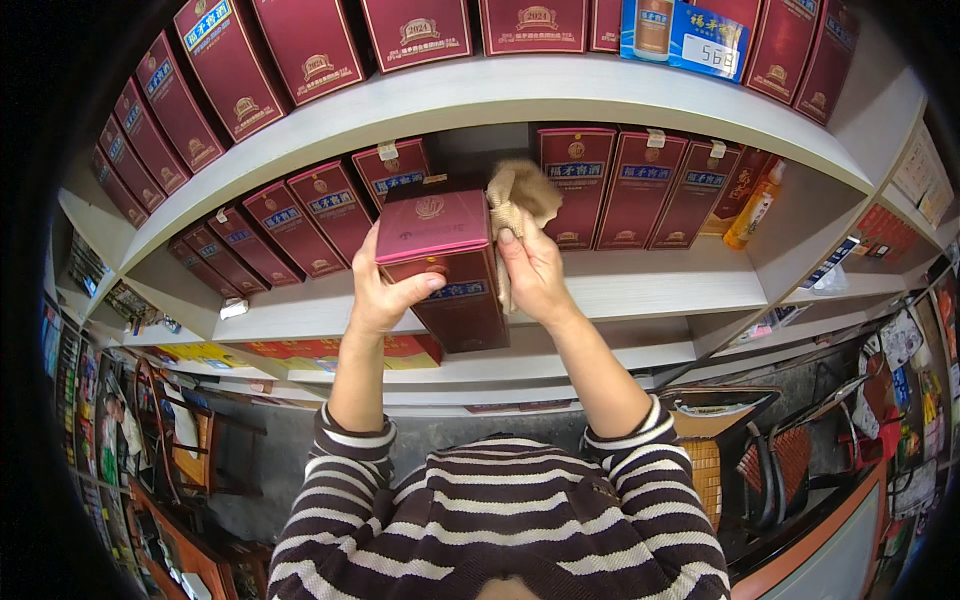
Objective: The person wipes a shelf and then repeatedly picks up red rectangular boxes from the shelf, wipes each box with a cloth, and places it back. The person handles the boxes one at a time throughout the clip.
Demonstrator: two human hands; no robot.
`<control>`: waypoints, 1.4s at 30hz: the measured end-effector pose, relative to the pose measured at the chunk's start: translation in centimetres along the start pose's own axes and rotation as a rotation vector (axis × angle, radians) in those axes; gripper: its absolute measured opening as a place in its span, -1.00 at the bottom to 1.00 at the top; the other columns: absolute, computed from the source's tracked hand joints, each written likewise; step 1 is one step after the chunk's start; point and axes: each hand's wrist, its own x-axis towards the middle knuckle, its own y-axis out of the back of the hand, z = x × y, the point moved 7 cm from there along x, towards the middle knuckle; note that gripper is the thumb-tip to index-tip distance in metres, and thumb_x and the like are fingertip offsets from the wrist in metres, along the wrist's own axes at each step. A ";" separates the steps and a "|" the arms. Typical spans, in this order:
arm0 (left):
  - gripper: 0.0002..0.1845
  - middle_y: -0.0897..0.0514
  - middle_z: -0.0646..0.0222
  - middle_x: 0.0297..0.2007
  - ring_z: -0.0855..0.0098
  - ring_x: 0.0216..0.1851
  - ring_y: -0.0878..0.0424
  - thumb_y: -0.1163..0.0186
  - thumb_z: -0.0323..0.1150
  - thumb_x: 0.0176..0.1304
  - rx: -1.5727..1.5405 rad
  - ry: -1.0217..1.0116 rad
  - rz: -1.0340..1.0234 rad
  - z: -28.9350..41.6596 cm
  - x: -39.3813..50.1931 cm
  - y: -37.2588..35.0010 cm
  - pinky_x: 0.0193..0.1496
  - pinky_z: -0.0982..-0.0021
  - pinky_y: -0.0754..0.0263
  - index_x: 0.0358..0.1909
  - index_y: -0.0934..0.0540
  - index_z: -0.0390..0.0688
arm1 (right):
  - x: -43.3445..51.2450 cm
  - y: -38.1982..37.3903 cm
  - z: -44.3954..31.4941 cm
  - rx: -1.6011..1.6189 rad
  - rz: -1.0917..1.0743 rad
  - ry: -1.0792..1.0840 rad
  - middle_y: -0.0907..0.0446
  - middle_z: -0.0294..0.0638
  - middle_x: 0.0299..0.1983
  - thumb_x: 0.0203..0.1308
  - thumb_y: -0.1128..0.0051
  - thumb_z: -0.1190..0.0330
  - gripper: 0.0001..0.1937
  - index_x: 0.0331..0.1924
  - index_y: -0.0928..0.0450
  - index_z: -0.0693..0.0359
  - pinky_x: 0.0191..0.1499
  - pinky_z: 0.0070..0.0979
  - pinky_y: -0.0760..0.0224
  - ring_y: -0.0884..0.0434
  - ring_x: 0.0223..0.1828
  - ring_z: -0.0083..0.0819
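Observation:
A dark red liquor box point(461, 315) with a pinkish-red top stands tilted in front of the middle shelf. My left hand point(386, 289) grips its left side, thumb across the front face near the upper edge. In my right hand point(531, 274) is a tan cloth point(525, 196), bunched between thumb and fingers against the box's right side; part of the cloth hangs down along that side. Behind the held box the row of similar boxes has a dark gap. To the left stands a matching box point(326, 210), and another box point(576, 187) is to the right of the cloth.
The upper shelf edge point(480, 86) curves above my hands, with more red boxes and a blue price card point(682, 37) on it. An orange bottle point(754, 210) stands at the middle shelf's right. A crumpled white item point(234, 307) lies left. Chairs point(776, 465) are behind.

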 end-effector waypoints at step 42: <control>0.08 -0.55 0.01 0.01 0.23 0.02 -0.56 -0.58 -0.05 -0.27 0.230 -0.205 0.050 -0.1 -0.4 -0.4 0.11 0.33 -0.42 0.24 -0.25 -0.43 | -7.2 2.2 5.8 -0.092 0.207 -0.528 -0.52 -0.06 0.08 0.45 0.19 0.22 -0.59 0.16 -0.40 0.37 0.26 -0.46 -0.16 -0.40 0.19 -0.34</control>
